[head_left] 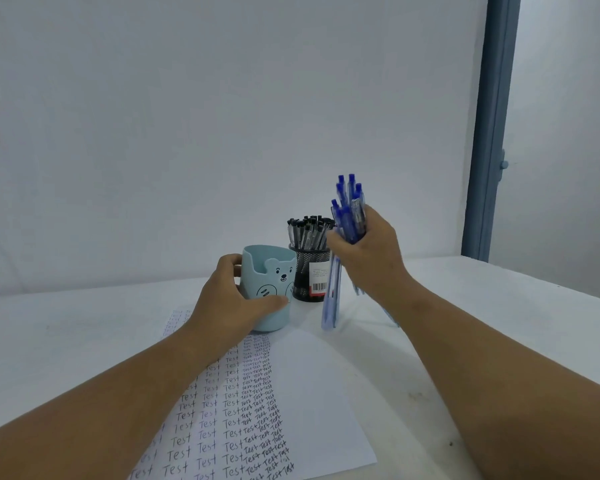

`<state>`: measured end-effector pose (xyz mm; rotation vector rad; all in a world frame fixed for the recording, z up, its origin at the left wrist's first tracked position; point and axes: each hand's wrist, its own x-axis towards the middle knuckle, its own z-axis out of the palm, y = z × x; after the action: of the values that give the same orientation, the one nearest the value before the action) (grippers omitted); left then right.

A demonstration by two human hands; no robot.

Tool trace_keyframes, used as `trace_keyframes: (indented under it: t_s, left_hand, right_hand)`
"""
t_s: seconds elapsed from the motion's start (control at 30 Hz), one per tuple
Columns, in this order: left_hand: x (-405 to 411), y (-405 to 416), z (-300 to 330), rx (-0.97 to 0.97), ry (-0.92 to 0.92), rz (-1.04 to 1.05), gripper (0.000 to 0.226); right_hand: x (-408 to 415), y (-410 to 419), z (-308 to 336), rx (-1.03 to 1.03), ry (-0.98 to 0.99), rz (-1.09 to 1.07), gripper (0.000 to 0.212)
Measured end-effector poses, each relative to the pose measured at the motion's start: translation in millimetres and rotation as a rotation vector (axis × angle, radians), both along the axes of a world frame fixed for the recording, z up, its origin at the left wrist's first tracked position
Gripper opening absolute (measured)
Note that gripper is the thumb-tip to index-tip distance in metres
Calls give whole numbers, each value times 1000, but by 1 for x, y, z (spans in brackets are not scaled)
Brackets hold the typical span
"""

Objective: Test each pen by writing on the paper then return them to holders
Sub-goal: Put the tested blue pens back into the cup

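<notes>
Nearest us, the white paper sheet (302, 403) covered in "Test" rows; our left hand (229, 303) grips the pale blue bear-face holder (269, 289), our right hand (368, 251) clutches a bundle of blue click pens (349, 206); behind, the black mesh holder (310, 275) of black pens.

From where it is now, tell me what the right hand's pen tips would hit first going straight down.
Probably the bare table, just right of the paper; depth is unclear. The right hand holds the blue pens tips down.

A plain office-like desk corner: a white table (84, 327) in the lower frame against a bare white wall (222, 98), with two pen holders at centre, a sheet of paper (309, 393) filled with handwriting, and a blue-grey door frame (492, 133) upper right.
</notes>
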<state>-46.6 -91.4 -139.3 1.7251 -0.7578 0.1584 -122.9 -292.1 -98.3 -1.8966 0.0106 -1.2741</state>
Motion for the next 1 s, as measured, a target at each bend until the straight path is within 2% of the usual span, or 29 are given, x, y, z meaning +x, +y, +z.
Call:
trace_keyframes:
  t_s: [0.23, 0.5, 0.77, 1.0]
  left_hand:
    - [-1, 0, 0, 0, 1, 0, 72]
    - [-1, 0, 0, 9, -5, -1, 70]
    - [0, 0, 0, 13, -7, 8, 73]
    - [1, 0, 0, 20, -8, 6, 74]
  right_hand:
    - [4, 8, 1, 92, -98, 42, 14]
    - [1, 18, 14, 328, -349, 18, 20]
    - [7, 14, 4, 243, -329, -39, 20]
    - [6, 3, 8, 270, -319, -51, 39]
